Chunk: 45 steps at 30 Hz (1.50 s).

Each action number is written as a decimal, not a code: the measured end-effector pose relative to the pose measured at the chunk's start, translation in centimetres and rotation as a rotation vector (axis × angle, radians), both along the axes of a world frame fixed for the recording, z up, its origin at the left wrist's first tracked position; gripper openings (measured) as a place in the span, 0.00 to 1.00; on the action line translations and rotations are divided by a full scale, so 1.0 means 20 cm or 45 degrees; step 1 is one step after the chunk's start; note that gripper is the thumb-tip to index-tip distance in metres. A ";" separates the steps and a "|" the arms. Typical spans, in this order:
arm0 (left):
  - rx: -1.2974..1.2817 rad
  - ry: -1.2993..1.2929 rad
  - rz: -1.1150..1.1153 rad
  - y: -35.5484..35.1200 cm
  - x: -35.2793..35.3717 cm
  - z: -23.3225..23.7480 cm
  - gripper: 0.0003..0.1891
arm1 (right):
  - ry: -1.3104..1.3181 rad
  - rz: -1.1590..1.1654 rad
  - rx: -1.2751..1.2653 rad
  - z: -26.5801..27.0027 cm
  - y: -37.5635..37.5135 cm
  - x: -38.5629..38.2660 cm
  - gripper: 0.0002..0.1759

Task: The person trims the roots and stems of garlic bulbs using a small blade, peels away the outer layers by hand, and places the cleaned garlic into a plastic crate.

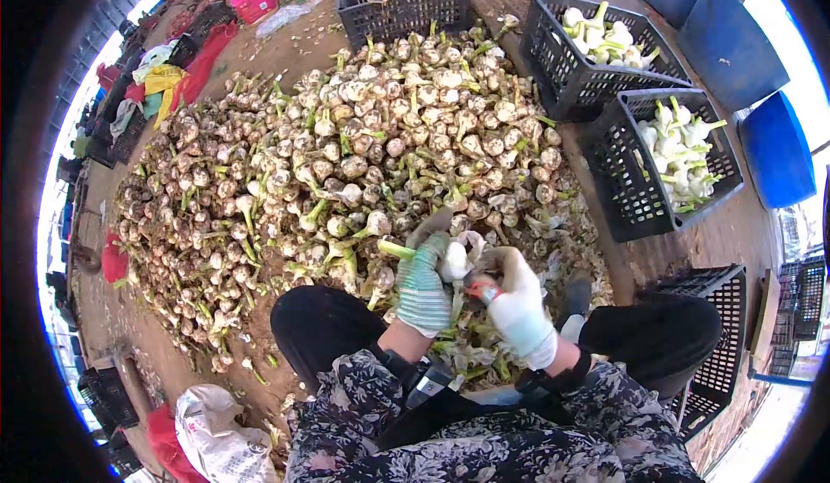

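My left hand, in a striped green and white glove, is closed around a white garlic bulb. The bulb's green stem sticks out to the left of the glove. Against the bulb's right side is my right hand, in a pale glove, its fingers wrapped around a small red-handled tool. The blade or tip of this tool is mostly hidden between the hands. Just beyond both hands lies a large heap of untrimmed garlic, with dirty skins and short stalks.
Black crates with white peeled garlic stand at the right. Another black crate is at the back. Loose skins and leaves lie between my legs. A black crate sits beside my right knee, and a white sack at lower left.
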<state>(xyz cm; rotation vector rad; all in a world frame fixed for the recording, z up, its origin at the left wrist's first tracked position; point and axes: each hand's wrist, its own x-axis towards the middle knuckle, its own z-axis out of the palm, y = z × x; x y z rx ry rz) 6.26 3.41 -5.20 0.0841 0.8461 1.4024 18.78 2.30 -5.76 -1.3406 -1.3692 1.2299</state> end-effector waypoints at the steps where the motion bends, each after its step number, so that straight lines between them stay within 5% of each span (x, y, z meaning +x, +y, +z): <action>1: -0.049 0.011 0.091 0.00 0.00 0.03 0.16 | 0.149 0.061 -0.197 0.04 0.04 0.05 0.13; 4: 0.007 -0.002 0.053 0.00 -0.02 0.09 0.16 | 0.124 -0.143 -0.215 -0.02 0.17 0.19 0.12; 5: 0.014 0.117 0.030 0.00 -0.04 -0.02 0.16 | 0.294 -0.043 -0.590 0.05 0.14 0.23 0.12; 6: 0.007 0.115 0.035 -0.01 -0.03 -0.02 0.16 | 0.112 0.036 -0.254 -0.06 0.09 0.22 0.19; 9: 0.017 0.220 0.008 0.02 0.01 0.00 0.18 | -0.304 0.135 0.139 0.15 -0.03 0.01 0.31; 12: 0.023 0.044 0.067 -0.01 0.02 0.06 0.18 | -0.281 0.088 0.180 0.11 0.07 0.06 0.15; 13: 0.067 0.143 0.022 -0.03 -0.02 0.10 0.19 | -0.009 -0.079 0.039 0.03 0.13 0.14 0.08; 14: 0.069 0.146 0.026 -0.03 -0.06 0.08 0.19 | -0.122 -0.268 -0.013 -0.03 0.18 0.23 0.06; 16: 0.212 0.096 0.064 0.00 -0.09 0.07 0.21 | -0.346 0.330 -0.192 -0.15 0.16 0.39 0.07; 18: 0.164 -0.017 0.077 0.01 -0.10 0.02 0.22 | -0.985 0.786 -0.226 -0.05 0.10 0.42 0.09; 19: 0.167 -0.035 0.019 0.02 -0.11 0.04 0.22 | -1.025 0.614 -0.062 0.06 0.10 0.38 0.13; 22: 0.186 -0.097 -0.102 0.03 -0.11 0.03 0.24 | -0.588 0.300 0.293 0.23 0.13 0.30 0.30; 24: 0.204 -0.155 -0.172 0.03 -0.08 0.03 0.25 | -0.314 0.478 0.380 0.29 0.13 0.20 0.33; 26: 0.267 -0.364 -0.226 0.03 -0.04 0.06 0.26 | -0.317 0.564 0.571 0.32 0.12 0.12 0.24; 28: 0.332 -0.289 -0.249 0.02 -0.03 0.08 0.28 | -0.214 0.548 0.408 0.27 0.11 0.11 0.20; 30: 0.399 -0.174 -0.154 0.02 -0.04 0.09 0.29 | -0.332 0.978 0.246 0.28 0.04 0.16 0.20; 31: 0.470 -0.466 -0.150 0.06 -0.07 0.04 0.30 | -0.255 1.263 0.147 0.23 -0.02 0.17 0.19; 32: 0.463 -0.464 -0.158 0.06 -0.09 0.02 0.30 | -0.641 1.488 0.025 0.20 -0.04 0.21 0.18; 34: 0.407 -0.408 -0.119 0.08 -0.07 0.04 0.31 | -1.357 1.232 -0.245 0.19 0.04 0.27 0.24; 36: 0.364 -0.373 -0.135 0.07 -0.06 0.01 0.27 | -0.819 0.597 0.074 0.20 0.08 0.30 0.32; 38: 0.376 0.151 -0.156 0.03 0.00 0.03 0.25 | -0.120 0.523 -0.096 0.33 0.07 0.17 0.35; 39: 0.436 0.221 -0.264 0.01 0.02 -0.01 0.23 | -0.139 0.486 -0.007 0.28 0.04 0.11 0.36; 40: 0.029 -0.046 -0.224 0.04 0.07 0.05 0.19 | -0.155 0.452 0.081 0.21 0.02 0.07 0.37; 42: -0.177 0.107 -0.227 0.04 0.05 0.01 0.19 | 0.210 0.496 -0.290 0.07 0.09 0.13 0.30; 43: -0.028 0.024 -0.239 0.04 0.06 0.13 0.20 | 0.385 0.319 -0.313 0.03 0.14 0.22 0.23; 44: -0.034 0.407 0.045 0.05 0.03 -0.05 0.20 | 0.472 0.249 -0.260 -0.07 0.25 0.37 0.24; 45: -0.121 0.338 0.122 0.06 0.02 -0.01 0.17 | 1.107 0.218 -0.183 0.00 0.34 0.45 0.21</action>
